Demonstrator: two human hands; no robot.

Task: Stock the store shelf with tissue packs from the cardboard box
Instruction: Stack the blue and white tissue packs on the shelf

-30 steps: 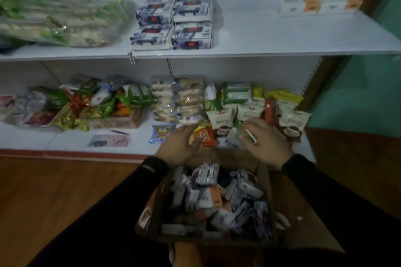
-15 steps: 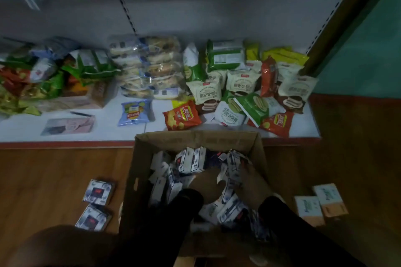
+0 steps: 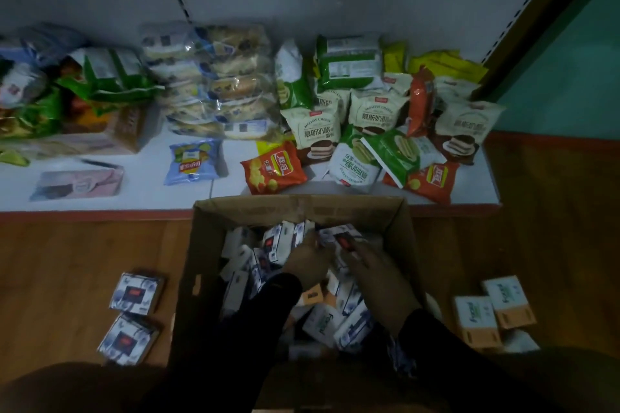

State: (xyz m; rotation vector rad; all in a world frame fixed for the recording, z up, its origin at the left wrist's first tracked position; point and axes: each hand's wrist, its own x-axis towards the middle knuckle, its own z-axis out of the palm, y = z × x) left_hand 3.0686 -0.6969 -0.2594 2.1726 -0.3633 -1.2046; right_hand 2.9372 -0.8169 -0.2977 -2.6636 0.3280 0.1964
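Both hands are down inside the open cardboard box (image 3: 298, 211), which stands on the wooden floor (image 3: 84, 251) right against the front edge of the bottom shelf (image 3: 141, 198). Left hand (image 3: 307, 263) and right hand (image 3: 379, 275) are close together over the heap of tissue packs (image 3: 241, 265). Together they reach around one blue-and-white pack with a red label (image 3: 339, 236) near the far wall of the box; the left fingertips (image 3: 313, 240) touch its left end, the right fingers (image 3: 360, 246) lie along its right side. Light is poor: cannot tell whether either hand has actually closed on it.

Box is loosely filled, packs lying at all angles. Two blue-and-white packs (image 3: 134, 315) lie on the floor left of the box. Two white-and-orange packs (image 3: 493, 312) lie on the floor to its right.

Shelf carries snack bags (image 3: 362, 131), bagged bread (image 3: 218, 84) and a small blue bag (image 3: 193, 161), well apart from the hands.
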